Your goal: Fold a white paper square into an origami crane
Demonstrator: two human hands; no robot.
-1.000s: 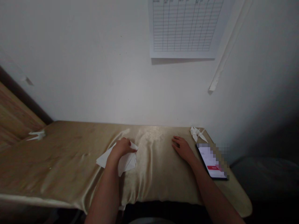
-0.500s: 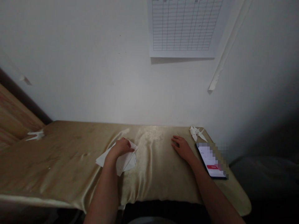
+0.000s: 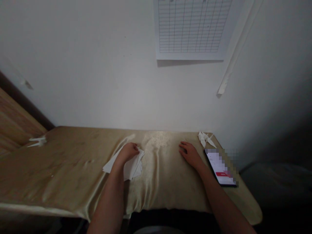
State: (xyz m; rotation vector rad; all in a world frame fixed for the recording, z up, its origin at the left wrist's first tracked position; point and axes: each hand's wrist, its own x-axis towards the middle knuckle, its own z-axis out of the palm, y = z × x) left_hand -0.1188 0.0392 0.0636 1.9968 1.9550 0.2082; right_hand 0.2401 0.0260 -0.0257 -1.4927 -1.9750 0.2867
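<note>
My left hand (image 3: 129,151) is over a loose, fanned stack of white paper sheets (image 3: 131,169) on the gold satin cloth. Its thumb and fingers are closed together at the upper right corner of the sheets, pinching paper there; the wrist covers part of the stack. To the right, my right hand (image 3: 189,153) lies on the cloth with its fingers apart and nothing in them. Beyond it, close to the wall, sit white folded-paper figures (image 3: 205,139), pointed like origami cranes.
A lit phone (image 3: 220,170), partly blurred out, lies right of my right forearm. Another white folded-paper piece (image 3: 37,141) is at the table's far left. Gold satin cloth (image 3: 73,162) covers the table, with ridged folds. A printed grid sheet (image 3: 192,29) hangs on the wall behind.
My left hand has shifted slightly, its fingers closing in more at the corner. The sheets under it have turned and drawn together a little. My right hand stays where it was.
</note>
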